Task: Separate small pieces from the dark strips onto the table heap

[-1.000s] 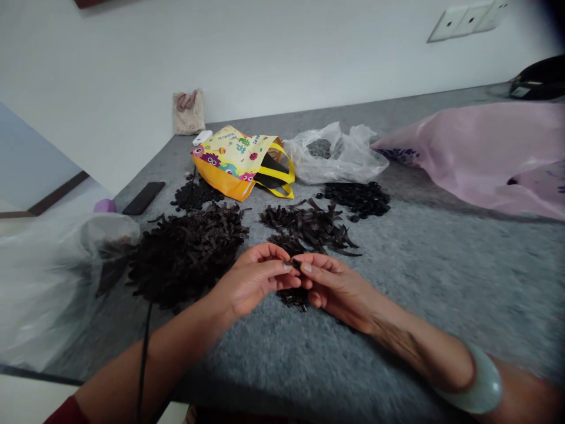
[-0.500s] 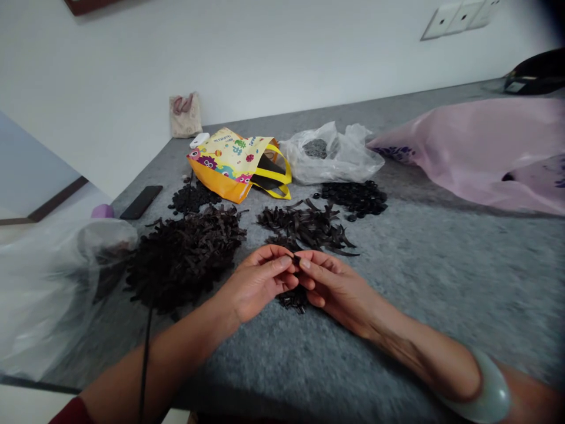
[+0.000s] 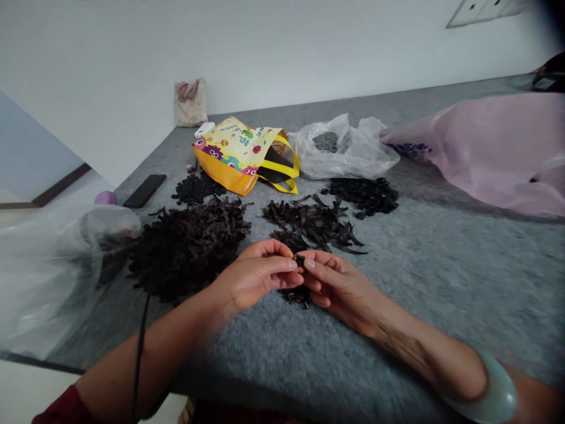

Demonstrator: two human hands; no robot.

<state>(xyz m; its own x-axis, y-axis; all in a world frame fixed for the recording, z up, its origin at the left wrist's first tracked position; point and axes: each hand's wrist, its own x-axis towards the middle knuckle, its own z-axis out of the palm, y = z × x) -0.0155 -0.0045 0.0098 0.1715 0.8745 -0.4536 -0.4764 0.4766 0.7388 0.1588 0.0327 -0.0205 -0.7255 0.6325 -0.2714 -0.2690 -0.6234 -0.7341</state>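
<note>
A small black piece sits between the fingertips, above the desk toward its front edge. The left hand pinches one side with thumb and forefinger; the right hand grips the other likewise. The step looks like fine fingertip work on this piece; the next move seems to call for steady, aligned pinches. Beyond lie black strips, then black discs nearer the back edge.

I see a matt, felt-like surface under the smooth, faintly shiny yellow bag; right of it, a crinkled, translucent plastic bag; nearer me, dull, ribbon-like strips.
</note>
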